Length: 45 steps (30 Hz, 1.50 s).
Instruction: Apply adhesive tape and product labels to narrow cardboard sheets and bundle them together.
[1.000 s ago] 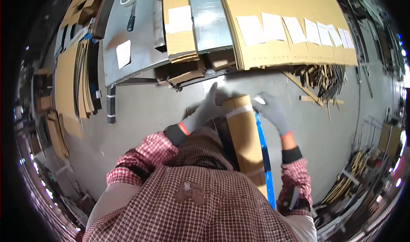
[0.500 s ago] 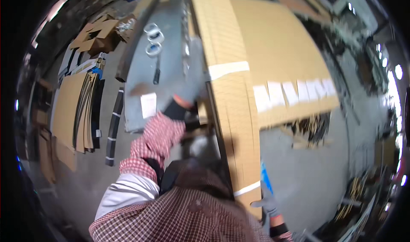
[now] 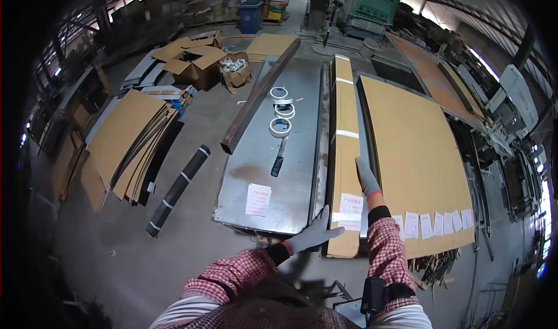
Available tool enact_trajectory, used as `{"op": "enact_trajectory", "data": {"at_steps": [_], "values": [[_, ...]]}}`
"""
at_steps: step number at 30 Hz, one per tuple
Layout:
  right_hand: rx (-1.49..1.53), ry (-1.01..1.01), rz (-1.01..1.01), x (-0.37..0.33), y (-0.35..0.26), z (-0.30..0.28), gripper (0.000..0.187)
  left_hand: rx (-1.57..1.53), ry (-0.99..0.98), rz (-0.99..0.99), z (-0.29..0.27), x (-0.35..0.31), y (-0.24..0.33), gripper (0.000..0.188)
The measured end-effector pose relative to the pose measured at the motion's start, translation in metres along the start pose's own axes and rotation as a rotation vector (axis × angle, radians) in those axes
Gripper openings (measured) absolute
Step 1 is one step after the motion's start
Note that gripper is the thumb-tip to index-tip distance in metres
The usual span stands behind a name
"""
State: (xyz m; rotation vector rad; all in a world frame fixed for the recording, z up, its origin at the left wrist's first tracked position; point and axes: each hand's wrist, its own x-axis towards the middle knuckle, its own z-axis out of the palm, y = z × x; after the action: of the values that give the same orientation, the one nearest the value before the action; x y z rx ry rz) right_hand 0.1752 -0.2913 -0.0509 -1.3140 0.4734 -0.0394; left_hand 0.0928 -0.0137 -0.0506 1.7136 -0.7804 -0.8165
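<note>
A long, narrow cardboard-topped bundle with white tape bands lies lengthwise at the right edge of the metal table. At its near end is a white paper slip with red print. My left hand, in a grey glove, rests at the bundle's near left edge, fingers stretched along the side and thumb apart, reaching over the top. My gloved right hand lies along the bundle's right side with its fingers straight. A small stack of similar slips lies on the table's near end.
Rolls of tape and a black-handled tool lie mid-table beside a rusty steel bar. To the right, a wide cardboard-topped stack carries a row of slips. A dark wrapped bundle and cardboard sheets are at left.
My view has lifted and drawn back. My right hand has moved from the bundle's near end farther along its right side; my left has come to its left edge. A slip now shows on top.
</note>
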Motion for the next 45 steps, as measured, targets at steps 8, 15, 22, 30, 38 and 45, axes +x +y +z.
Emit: {"op": "enact_trajectory", "data": {"at_steps": [8,15,22,30,38,45], "values": [[-0.28,-0.065,0.06,-0.094,0.029,-0.021,0.045,-0.201,0.154,0.138,0.045,-0.031,-0.007,0.086],[0.042,-0.026,-0.11,-0.055,0.033,-0.009,0.035,0.022,0.444,0.244,0.034,0.012,0.003,0.089],[-0.504,-0.043,-0.288,-0.07,0.034,-0.011,0.026,-0.457,0.189,0.032,0.026,0.01,0.01,0.078],[-0.17,0.091,-0.218,-0.048,0.015,-0.002,0.042,-0.351,0.312,0.118,0.027,0.041,0.011,0.105],[0.082,-0.251,0.025,-0.125,0.037,-0.029,0.051,-0.326,0.371,-0.04,0.058,0.055,-0.018,0.096],[0.223,-0.185,0.119,-0.134,0.04,-0.017,0.051,-0.401,0.357,0.163,0.054,0.046,-0.01,0.081]]}}
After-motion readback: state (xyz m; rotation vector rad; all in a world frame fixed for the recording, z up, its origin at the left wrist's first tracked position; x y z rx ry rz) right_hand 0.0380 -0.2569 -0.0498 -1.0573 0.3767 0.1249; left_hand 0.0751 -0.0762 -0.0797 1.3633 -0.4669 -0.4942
